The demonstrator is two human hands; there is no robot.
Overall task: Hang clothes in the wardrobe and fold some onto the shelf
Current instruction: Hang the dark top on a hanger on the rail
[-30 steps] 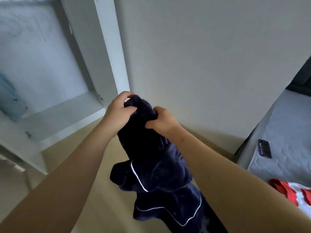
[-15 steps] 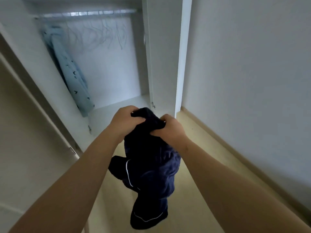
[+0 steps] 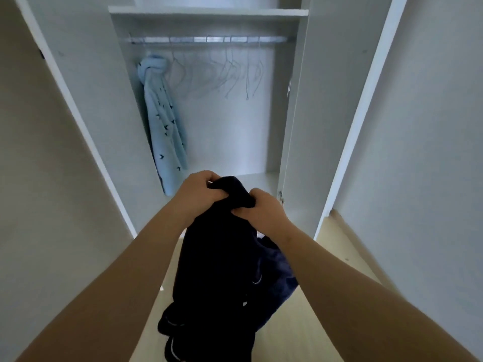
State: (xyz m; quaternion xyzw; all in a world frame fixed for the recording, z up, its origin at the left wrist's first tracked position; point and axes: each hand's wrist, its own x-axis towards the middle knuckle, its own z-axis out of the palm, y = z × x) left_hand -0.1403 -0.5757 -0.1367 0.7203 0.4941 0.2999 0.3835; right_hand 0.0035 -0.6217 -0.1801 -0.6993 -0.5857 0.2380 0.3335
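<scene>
Both hands bunch the top of a dark navy plush garment with white piping [image 3: 222,257]. The left hand [image 3: 201,190] and the right hand [image 3: 264,211] sit close together with fingers curled into the cloth, so the rest hangs free before the open white wardrobe [image 3: 295,126], probably to find the collar for hanging. Thin bare wire hangers [image 3: 230,71] hang on the metal rail [image 3: 209,39]; a pale blue bird-print garment [image 3: 164,126] hangs at its left end, leaving room. No label or writing is readable.
</scene>
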